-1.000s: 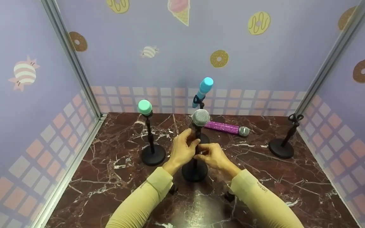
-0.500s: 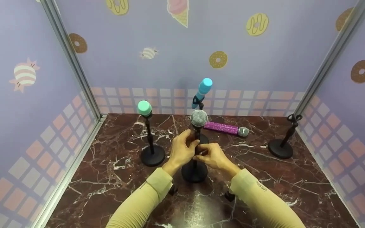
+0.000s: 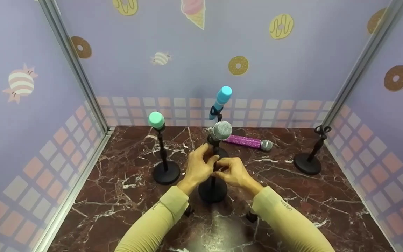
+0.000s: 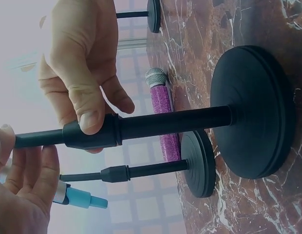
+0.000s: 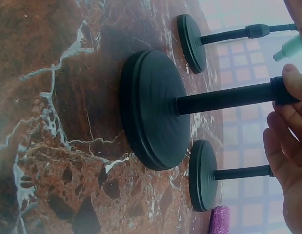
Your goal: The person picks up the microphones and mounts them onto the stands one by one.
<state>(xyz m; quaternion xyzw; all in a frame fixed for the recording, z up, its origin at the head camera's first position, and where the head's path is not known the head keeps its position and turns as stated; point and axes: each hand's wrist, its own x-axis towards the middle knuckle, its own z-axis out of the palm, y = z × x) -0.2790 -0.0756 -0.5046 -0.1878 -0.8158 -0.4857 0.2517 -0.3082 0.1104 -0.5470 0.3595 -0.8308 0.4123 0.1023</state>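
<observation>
A microphone with a silver mesh head (image 3: 222, 130) sits in a black desk stand, whose round base (image 3: 213, 191) rests on the table before me. My left hand (image 3: 198, 166) holds the thin upper tube of the pole, just below the microphone. Lower down, my right hand (image 3: 234, 172) pinches the collar (image 4: 92, 132) at the pole's middle between thumb and fingers. In the left wrist view the collar joins the thin tube to the thicker lower tube (image 4: 175, 118). The microphone's handle is mostly hidden in the head view.
To the left stands a stand with a green-topped microphone (image 3: 156, 120). Behind mine, another carries a blue microphone (image 3: 224, 95). A glittery purple microphone (image 3: 245, 141) lies on the marble-patterned table (image 3: 117, 196). A bare stand (image 3: 308, 163) is at right. Patterned walls enclose three sides.
The silver-headed microphone has turned, so its head now leans to the right of the pole. Both hands keep their hold at about the same places, and the base stays put.
</observation>
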